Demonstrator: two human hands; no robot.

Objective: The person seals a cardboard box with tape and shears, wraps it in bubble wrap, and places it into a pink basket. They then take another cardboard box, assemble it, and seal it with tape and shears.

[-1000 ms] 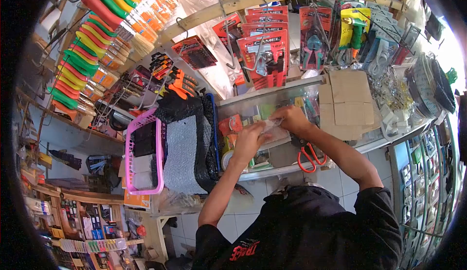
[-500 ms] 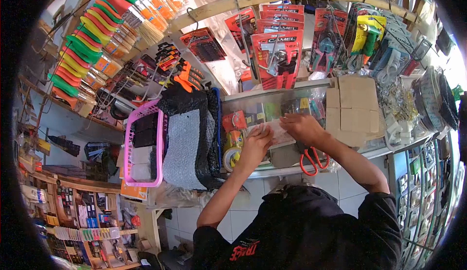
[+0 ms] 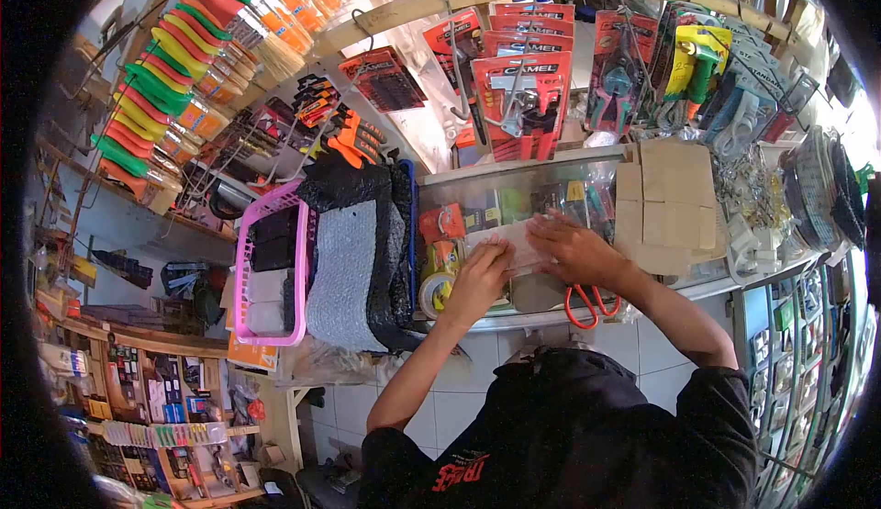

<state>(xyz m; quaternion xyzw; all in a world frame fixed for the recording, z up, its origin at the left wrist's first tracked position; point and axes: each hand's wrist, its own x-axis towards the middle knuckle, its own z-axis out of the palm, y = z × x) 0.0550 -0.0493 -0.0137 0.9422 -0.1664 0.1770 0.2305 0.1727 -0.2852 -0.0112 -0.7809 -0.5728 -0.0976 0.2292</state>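
Observation:
My left hand and my right hand both press flat on a small pale wrapped packet that lies on the glass counter. The left hand covers the packet's left end, the right hand its right end. Orange-handled scissors lie on the counter just under my right wrist. A roll of tape stands just left of my left hand.
A pink basket with black and grey bubble wrap sits to the left. A flattened cardboard box lies to the right. Carded tools and brushes hang overhead. A glass display case stands at right.
Both hands lowered from holding the packet up to pressing it flat on the counter. The view shifted slightly upward.

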